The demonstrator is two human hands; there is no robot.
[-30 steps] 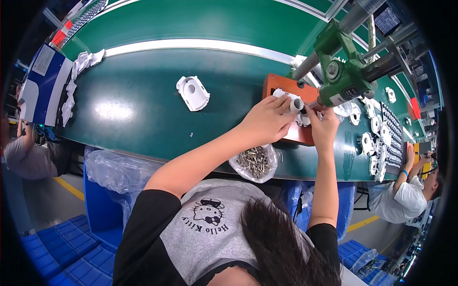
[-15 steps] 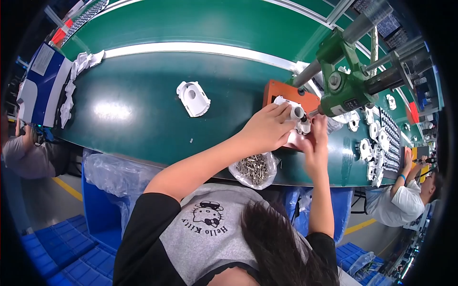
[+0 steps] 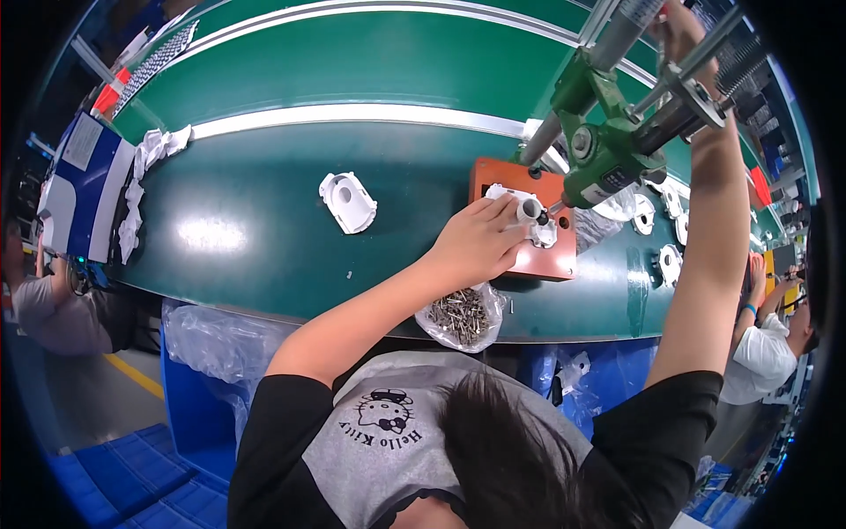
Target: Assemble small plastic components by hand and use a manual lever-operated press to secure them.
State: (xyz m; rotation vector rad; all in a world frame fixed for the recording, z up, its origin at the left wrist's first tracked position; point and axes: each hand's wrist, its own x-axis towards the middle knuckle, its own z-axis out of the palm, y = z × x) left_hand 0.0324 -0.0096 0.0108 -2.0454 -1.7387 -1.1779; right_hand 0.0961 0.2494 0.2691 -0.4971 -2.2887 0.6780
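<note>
My left hand [image 3: 480, 236] steadies a white plastic housing [image 3: 545, 233] on the orange base [image 3: 557, 263] of a green press [image 3: 592, 154]. Its fingers bend over the housing's left side, beside a round white collar. A dark piece sits at the collar, just under the press's thin metal tip. My right arm reaches far up on the right, past the press's steel shaft and spring. Up at the top edge, my right hand [image 3: 680, 33] has curled fingers, partly covered by steel parts; whatever they grip is hidden.
Another white housing [image 3: 348, 203] lies on the green table. A plastic-lined bowl of metal pins [image 3: 460, 317] stands at the near edge. More white housings [image 3: 670, 264] lie to the right. A blue-and-white machine [image 3: 84, 189] stands far left; a co-worker [image 3: 768, 339] sits far right.
My right hand has left the housing and risen to the top right. My left hand stays on the housing. The view has shifted slightly.
</note>
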